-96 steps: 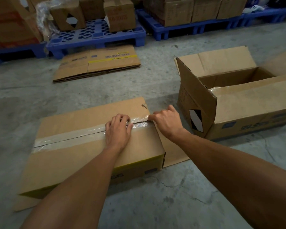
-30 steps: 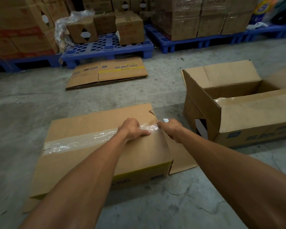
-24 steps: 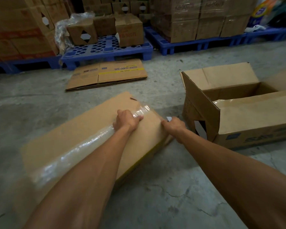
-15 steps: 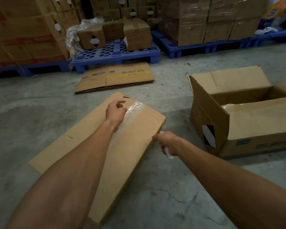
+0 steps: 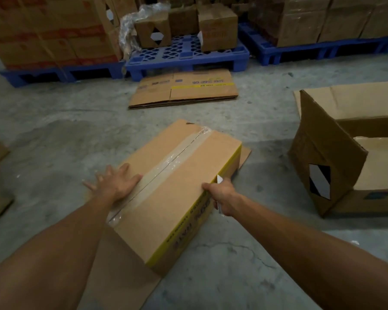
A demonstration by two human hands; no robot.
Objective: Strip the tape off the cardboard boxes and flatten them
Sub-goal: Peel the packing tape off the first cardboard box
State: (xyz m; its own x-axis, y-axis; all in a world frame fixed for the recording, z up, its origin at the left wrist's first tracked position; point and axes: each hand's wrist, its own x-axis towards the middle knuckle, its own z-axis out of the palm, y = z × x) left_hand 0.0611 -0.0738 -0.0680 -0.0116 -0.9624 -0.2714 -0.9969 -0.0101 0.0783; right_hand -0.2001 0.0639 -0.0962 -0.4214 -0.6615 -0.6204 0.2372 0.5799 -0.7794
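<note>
I see the taped box [image 5: 177, 189] lying on the concrete floor [image 5: 54, 142], turned at an angle so its long seam runs from near me on the left up toward the far right. A strip of clear tape [image 5: 166, 166] covers that seam along the whole top face, wrinkled at both ends. A loose flap sticks out flat on the floor from under the box's near end, and another shows at its far right corner.

My left hand [image 5: 114, 184] lies flat on the left part of the top face, fingers [image 5: 94, 185] spread and straight, the thumb reaching up to the edge of the tape. My right hand [image 5: 221, 195] is at the box's right edge, by the yellow printed band; its fingers curl tight around a small white-bladed cutter [image 5: 219, 179], whose tip pokes up above the knuckles. Whether the blade touches the cardboard I cannot tell.

To the right, well apart from the taped box, stands an open box [image 5: 336, 162] with its flaps up and a black-and-white diamond label on the side facing me. Farther off, a flattened box [image 5: 184, 90] lies on the floor just in front of a blue pallet [image 5: 188, 57] carrying small cartons. More stacked cartons fill the pallets on both sides.
</note>
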